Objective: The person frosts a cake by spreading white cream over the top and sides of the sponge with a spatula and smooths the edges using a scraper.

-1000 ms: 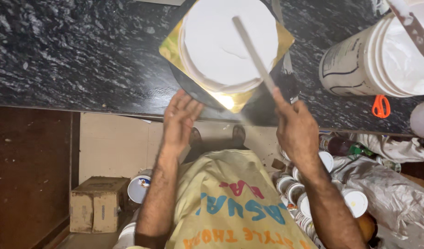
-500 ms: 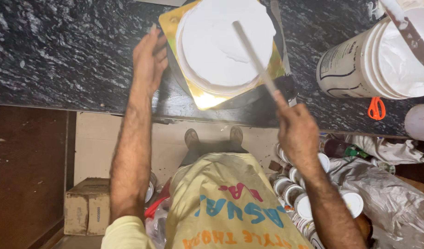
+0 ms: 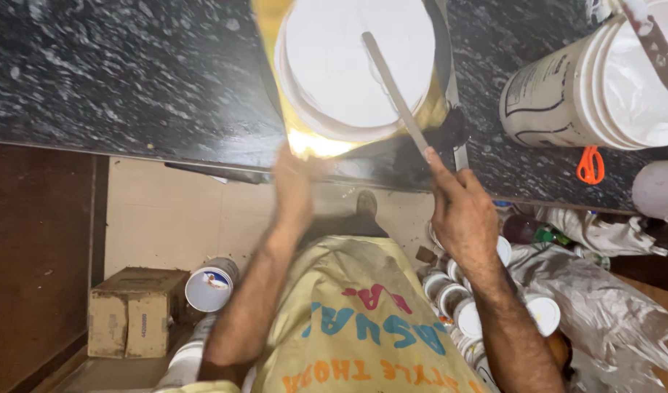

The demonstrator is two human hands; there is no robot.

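Black speckled stone counter [image 3: 130,73] fills the top — pale floor [image 3: 203,218] below it. On the counter sits a white cake [image 3: 356,65] on a gold board [image 3: 305,138], beside a white bucket [image 3: 588,87]. Right hand [image 3: 461,215] grips a long flat blade [image 3: 392,87] laid across the cake. Left hand [image 3: 294,185], blurred, touches the board's edge — fingers unclear.

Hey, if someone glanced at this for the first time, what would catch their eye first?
Probably the round white cake on its gold board at the edge of the black speckled counter, top centre. The right hand lays a long flat spatula across its top, while the left hand is at the board's near edge. A big white bucket stands at the upper right.
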